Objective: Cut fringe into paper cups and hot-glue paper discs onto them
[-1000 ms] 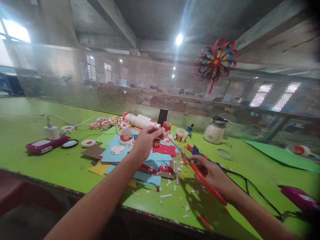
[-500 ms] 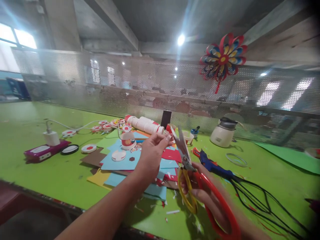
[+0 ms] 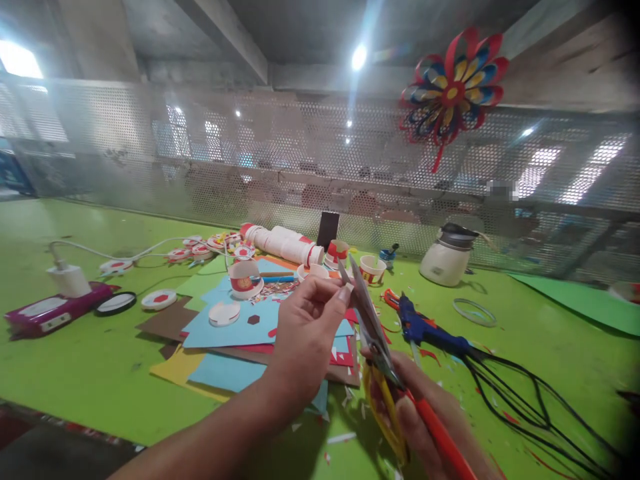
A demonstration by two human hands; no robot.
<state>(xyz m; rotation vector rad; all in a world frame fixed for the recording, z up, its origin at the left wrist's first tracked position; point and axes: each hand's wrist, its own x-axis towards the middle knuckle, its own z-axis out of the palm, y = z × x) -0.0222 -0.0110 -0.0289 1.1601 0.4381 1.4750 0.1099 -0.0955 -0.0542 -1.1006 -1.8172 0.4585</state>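
My left hand (image 3: 310,333) is closed in a pinch on a small pale piece of paper (image 3: 349,287), which pokes out between thumb and forefinger. My right hand (image 3: 425,413) grips a pair of scissors (image 3: 371,323) with one red and one yellow handle. Their blades point up and away from me, slightly apart, right beside the paper piece and my left fingertips. Whether the blades touch the paper I cannot tell. Beneath my left hand lie stacked sheets of coloured paper, with a light blue sheet (image 3: 205,337) on top. A white disc (image 3: 224,314) and a cut paper cup (image 3: 245,280) rest on them.
A blue glue gun (image 3: 433,333) with black cable lies at right, behind it a white jug (image 3: 447,257). Stacked paper cups (image 3: 283,245) lie at the back before a perforated screen (image 3: 280,160). A purple power strip (image 3: 50,310) is at left. Paper scraps litter the green table (image 3: 80,373).
The scissor blades have come nearer my left fingertips, and the paper piece now shows more clearly. Both hands keep their hold. The camera view has shifted a little.
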